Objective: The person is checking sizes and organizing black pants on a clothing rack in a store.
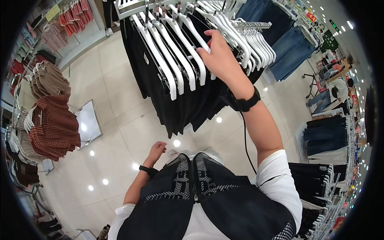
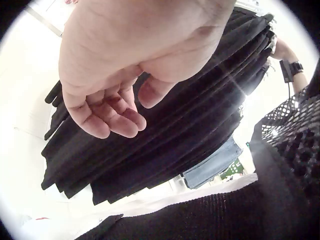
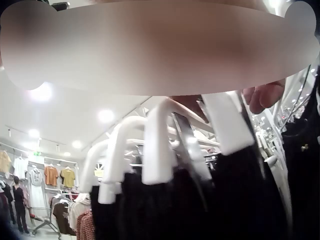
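At the rack, my right hand [image 1: 221, 55] holds a white clothes hanger [image 3: 227, 122], with the thumb on one side and fingers on the other. Most of this hand is blurred over in the right wrist view. Black garments [image 1: 176, 108] hang from a row of white hangers [image 1: 160, 56] just left of it. My left hand [image 1: 157, 151] is low by my body, its fingers loosely curled around nothing. In the left wrist view, that hand [image 2: 135, 65] overlaps the lower part of the black garments [image 2: 165, 140].
More white hangers [image 1: 256, 44] crowd the rack's right side, near hanging jeans [image 1: 294, 48]. Checked red-brown shirts [image 1: 56, 126] hang on a stand to the left. A black cable [image 1: 245, 140] runs down from my right wrist. Pale tiles [image 1: 108, 116] cover the floor.
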`<state>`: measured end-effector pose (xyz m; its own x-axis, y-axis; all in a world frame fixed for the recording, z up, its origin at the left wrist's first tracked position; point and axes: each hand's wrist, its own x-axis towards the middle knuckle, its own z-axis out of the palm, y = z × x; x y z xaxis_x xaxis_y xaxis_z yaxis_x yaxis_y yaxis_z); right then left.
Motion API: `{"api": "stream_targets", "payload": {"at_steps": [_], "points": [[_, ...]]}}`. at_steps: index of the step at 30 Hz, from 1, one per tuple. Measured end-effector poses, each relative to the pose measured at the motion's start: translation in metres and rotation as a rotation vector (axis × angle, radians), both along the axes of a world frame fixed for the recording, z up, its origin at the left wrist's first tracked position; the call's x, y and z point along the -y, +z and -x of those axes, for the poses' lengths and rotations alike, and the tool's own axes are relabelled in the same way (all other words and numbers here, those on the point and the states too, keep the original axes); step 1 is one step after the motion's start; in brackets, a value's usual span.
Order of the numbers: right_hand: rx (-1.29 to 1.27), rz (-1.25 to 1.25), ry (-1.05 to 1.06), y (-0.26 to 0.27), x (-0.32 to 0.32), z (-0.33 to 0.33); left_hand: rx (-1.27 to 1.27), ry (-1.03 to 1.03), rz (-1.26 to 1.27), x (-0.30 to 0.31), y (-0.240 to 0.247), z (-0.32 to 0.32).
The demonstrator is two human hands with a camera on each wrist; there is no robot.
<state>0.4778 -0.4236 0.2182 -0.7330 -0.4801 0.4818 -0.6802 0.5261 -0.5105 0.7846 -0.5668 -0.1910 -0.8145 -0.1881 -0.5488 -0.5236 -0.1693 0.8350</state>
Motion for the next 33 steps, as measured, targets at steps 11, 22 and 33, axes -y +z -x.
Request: {"api": "stream_targets", "payload": {"at_steps": [11, 22, 33], "points": [[0.026, 0.083, -0.155, 0.011, -0.004, 0.022, 0.003, -0.017, 0.093, -0.007, -0.035, -0.024], [0.107, 0.223, -0.180, 0.055, -0.090, -0.008, -0.057, -0.075, 0.024, -0.023, -0.024, -0.009], [0.260, 0.368, -0.145, 0.013, -0.220, -0.043, -0.038, -0.351, 0.314, -0.059, 0.000, 0.045]]}}
